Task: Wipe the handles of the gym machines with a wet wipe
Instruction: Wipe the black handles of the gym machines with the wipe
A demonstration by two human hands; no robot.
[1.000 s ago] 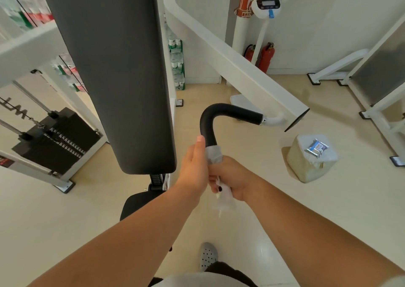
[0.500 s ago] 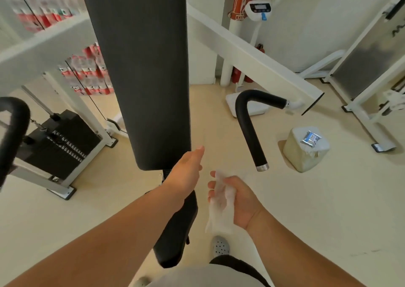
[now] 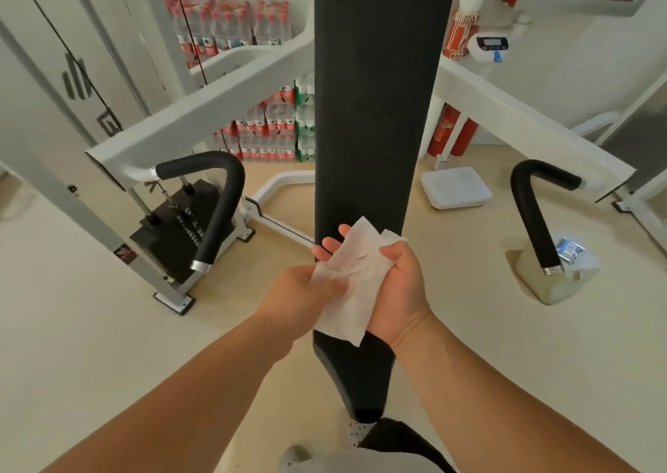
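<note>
A white wet wipe [image 3: 352, 279] is spread between both my hands in front of the machine's black back pad [image 3: 375, 104]. My left hand [image 3: 303, 294] pinches its left edge. My right hand [image 3: 397, 285] holds its right side, palm up, fingers curled over the top edge. The machine's two black curved handles hang on either side: the left handle [image 3: 220, 201] on a white arm, the right handle [image 3: 534, 216] on the other arm. Both hands are apart from either handle.
A black weight stack [image 3: 180, 230] stands behind the left handle. A pack of wipes [image 3: 568, 248] lies on a beige block [image 3: 556, 281] on the floor at right. A white scale [image 3: 454, 187], red extinguishers [image 3: 451, 133] and stacked water bottles [image 3: 267, 129] line the back wall.
My right hand slid off the right handle with the wipe. Both hands came to the middle and my left hand took hold of the wipe, spreading it. My view swung left.
</note>
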